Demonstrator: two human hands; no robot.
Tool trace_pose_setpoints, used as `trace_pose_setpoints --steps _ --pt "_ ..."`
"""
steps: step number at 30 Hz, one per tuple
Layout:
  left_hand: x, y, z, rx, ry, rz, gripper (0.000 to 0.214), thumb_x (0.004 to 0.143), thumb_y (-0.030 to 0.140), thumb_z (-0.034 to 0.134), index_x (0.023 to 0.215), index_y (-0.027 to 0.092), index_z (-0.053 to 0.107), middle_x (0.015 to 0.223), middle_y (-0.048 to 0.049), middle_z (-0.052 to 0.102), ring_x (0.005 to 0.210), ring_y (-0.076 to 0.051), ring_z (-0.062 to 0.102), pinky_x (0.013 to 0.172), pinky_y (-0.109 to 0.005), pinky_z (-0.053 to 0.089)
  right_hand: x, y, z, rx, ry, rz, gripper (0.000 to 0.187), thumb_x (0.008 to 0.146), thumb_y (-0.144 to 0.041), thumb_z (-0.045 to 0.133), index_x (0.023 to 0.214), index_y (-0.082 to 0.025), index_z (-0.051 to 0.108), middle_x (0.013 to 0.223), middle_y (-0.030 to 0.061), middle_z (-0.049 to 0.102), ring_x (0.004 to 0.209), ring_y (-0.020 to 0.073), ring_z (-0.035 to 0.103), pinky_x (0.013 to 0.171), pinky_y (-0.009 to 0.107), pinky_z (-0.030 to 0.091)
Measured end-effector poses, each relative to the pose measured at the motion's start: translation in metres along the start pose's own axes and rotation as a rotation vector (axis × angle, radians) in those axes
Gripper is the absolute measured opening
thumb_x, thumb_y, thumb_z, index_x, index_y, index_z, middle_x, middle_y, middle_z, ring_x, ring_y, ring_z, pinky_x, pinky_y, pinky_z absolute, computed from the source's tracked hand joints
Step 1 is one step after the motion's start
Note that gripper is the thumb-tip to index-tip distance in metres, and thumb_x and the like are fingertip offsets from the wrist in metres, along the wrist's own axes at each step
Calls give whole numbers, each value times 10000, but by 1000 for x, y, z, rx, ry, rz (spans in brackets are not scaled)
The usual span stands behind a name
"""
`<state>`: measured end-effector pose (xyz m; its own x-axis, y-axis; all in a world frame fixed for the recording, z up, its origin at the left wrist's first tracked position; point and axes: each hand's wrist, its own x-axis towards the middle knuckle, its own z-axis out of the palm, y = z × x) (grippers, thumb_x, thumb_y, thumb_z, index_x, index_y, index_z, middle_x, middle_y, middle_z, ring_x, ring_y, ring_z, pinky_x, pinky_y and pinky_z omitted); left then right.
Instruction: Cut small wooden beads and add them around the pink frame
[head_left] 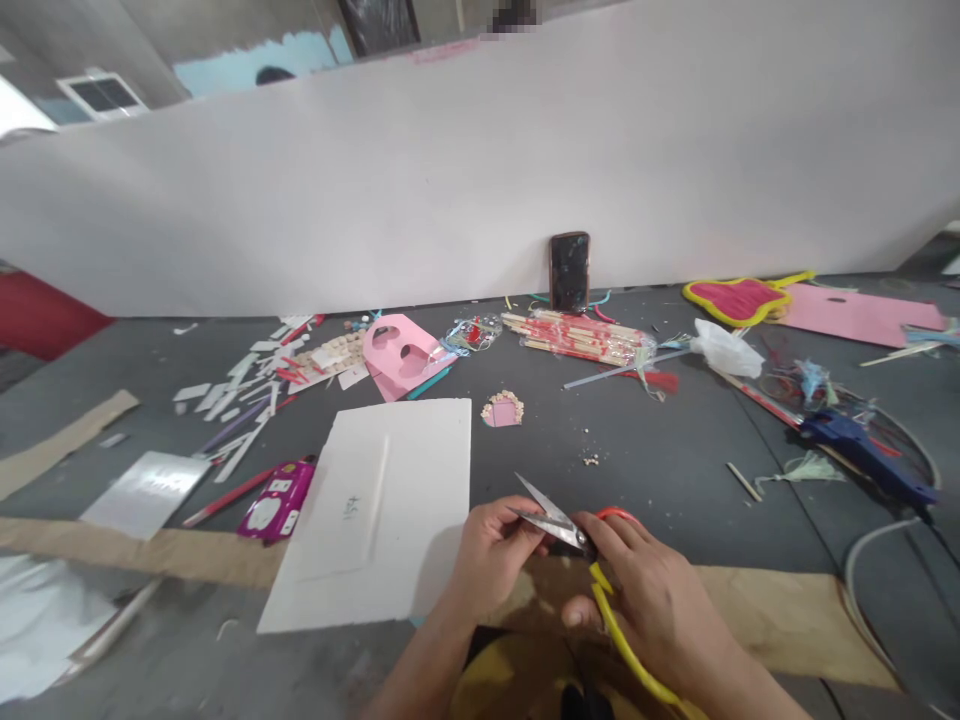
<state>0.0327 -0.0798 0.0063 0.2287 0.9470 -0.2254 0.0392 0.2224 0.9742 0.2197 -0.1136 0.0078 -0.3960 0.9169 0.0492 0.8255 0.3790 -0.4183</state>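
A white partition (420, 190) borders the far edge of the dark grey surface (660, 430). Behind it, at upper left, a grey wall (217, 25) bears a light-blue patch (232, 76).

I log soft, diffuse light; sheen on silvery sheet (146, 492), toward worktop (645, 430) front-left corner. Shadow on white board (360, 510) beside left hand (491, 550); margins stretched.

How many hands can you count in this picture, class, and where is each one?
2. The left hand is beside the scissors' blades; the right hand is at their handles. Any hands behind the white partition would be hidden.
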Motion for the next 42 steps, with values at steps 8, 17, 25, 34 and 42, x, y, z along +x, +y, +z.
trace_pose_setpoints --steps 8,17,25,34,42 --pt "-1 -1 3 -2 11 -29 223 797 340 599 711 142 652 673 -25 636 585 -125 594 572 -210 481 0 3 5 -31 3 -1 291 885 -341 446 1103 -175 544 858 88 666 727 238 659 593 323 500" --pt "-1 -6 10 86 136 61 183 803 332 611 782 160 671 707 -25 670 639 -144 616 629 -220 486 0 4 7 -59 69 26 354 858 -316 462 1177 -169 501 948 115 677 763 234 666 604 315 513" --pt "-2 -2 8 86 122 36 206 798 309 604 694 149 682 639 -28 656 600 -144 616 580 -210 472 -3 1 1 0 23 42 509 711 -153 497 1218 -193 477 1024 101 621 886 239 614 701 335 509" --pt "0 2 5 -2 17 -30 212 786 320 612 694 140 679 662 -30 663 589 -130 600 581 -212 482 -1 0 2 -15 41 2 401 840 -388 510 1172 -161 517 920 107 654 781 233 650 630 318 511" --pt "0 -2 7 3 54 -17 237 789 348 611 690 147 689 749 -45 682 600 -131 618 576 -213 500 2 2 1 -11 10 23 230 887 -339 444 1006 -194 578 806 69 663 681 198 646 567 272 470"
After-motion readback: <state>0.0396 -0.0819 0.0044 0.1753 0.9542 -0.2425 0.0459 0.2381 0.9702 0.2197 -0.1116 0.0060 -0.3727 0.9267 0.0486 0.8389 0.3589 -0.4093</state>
